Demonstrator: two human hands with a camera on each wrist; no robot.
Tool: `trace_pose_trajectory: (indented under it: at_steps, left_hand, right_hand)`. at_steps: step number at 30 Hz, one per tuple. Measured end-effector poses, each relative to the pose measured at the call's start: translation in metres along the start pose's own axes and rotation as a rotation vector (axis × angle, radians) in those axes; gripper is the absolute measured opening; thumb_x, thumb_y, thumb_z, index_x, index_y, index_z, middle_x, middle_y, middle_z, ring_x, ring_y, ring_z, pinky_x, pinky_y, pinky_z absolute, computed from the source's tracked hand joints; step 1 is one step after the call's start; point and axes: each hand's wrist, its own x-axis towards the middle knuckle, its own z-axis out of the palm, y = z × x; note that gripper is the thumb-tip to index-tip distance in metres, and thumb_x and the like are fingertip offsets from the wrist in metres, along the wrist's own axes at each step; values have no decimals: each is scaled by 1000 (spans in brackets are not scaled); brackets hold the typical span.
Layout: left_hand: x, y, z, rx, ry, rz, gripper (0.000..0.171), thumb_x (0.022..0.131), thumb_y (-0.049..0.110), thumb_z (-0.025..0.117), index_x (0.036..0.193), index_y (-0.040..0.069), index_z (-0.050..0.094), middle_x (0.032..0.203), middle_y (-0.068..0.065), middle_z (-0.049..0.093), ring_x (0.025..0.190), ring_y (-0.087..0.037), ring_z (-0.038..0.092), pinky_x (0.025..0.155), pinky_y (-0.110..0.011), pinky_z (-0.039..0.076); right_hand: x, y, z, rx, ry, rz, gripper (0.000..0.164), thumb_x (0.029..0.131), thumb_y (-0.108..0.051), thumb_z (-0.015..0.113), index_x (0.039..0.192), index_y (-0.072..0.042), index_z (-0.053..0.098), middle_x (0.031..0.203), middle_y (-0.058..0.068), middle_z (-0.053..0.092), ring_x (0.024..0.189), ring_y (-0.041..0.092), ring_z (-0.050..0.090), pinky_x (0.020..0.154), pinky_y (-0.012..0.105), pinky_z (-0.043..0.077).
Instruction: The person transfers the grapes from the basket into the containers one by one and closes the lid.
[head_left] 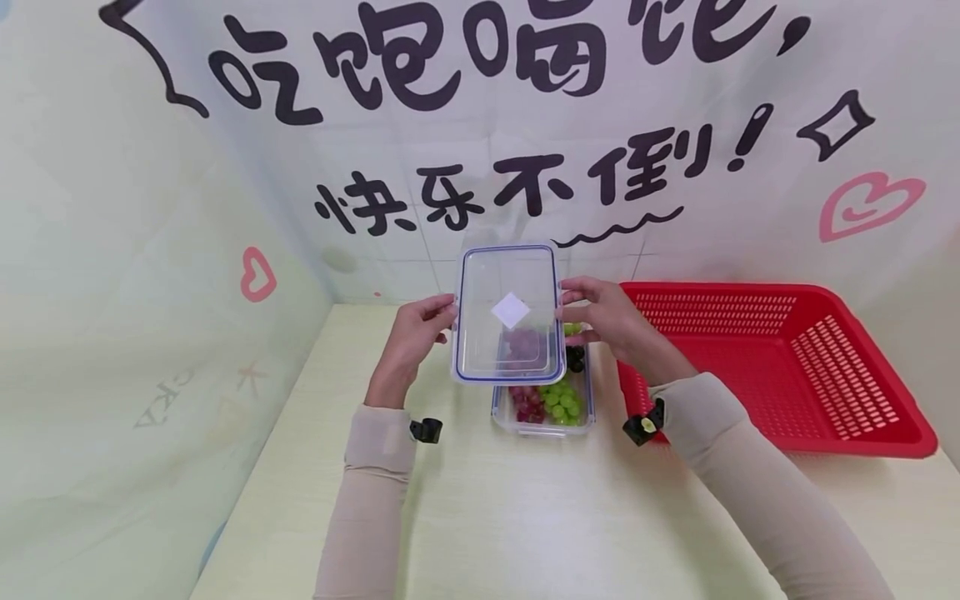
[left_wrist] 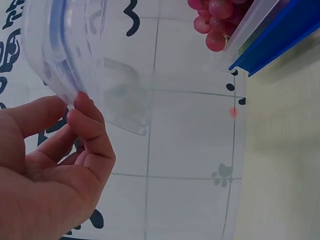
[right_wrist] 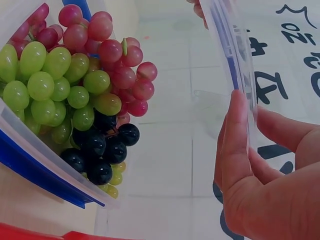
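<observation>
A clear lid with a blue seal and a white diamond-shaped label is held up between both hands. My left hand pinches its left edge between thumb and fingers. On the opposite edge, my right hand grips with the thumb on one face and fingers on the other. Below and partly behind the lid, a clear container stands on the table. Inside it lie red grapes, green grapes and black grapes, heaped up to its rim. In the left wrist view, red grapes show above a blue side clip.
To the right stands a red plastic basket with perforated walls, close beside my right forearm. A white printed backdrop rises behind the pale wooden table and another sheet hangs at the left.
</observation>
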Motion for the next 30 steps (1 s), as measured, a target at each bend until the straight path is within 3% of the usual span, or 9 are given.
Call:
trace_pose_trajectory:
  at_steps: [7, 14, 22, 30]
  left_hand:
    - [0, 6, 4, -19, 42, 24, 35, 101, 18, 59, 134, 9, 63, 111, -9, 65, 91, -17, 58, 71, -23, 50]
    - [-1, 14, 10, -3, 101, 112, 36, 99, 12, 60, 135, 6, 62, 109, -11, 64, 85, -15, 57, 65, -20, 49]
    - [-5, 21, 13, -8, 145, 185, 35, 96, 9, 64, 131, 7, 66, 106, -11, 66, 83, -14, 60, 63, -19, 47]
    - [-6, 26, 15, -40, 149, 226, 33, 94, 7, 67, 127, 7, 68, 108, -13, 68, 87, -15, 61, 63, -19, 46]
  right_hand:
    - [-3, -5, -1, 2, 52, -49, 56, 95, -8, 64, 148, -17, 45, 124, 13, 52, 107, 27, 58, 80, 39, 59]
    - [-3, -7, -2, -3, 112, -114, 53, 95, -8, 66, 144, -18, 50, 117, 11, 56, 105, 26, 60, 85, 40, 57]
    - [-6, -9, -6, 16, 135, -201, 47, 93, -3, 67, 137, -13, 54, 111, 9, 58, 97, 21, 61, 81, 28, 56]
    - [-8, -10, -8, 22, 154, -298, 38, 92, 2, 65, 127, -9, 55, 106, 8, 58, 93, 21, 58, 80, 25, 54]
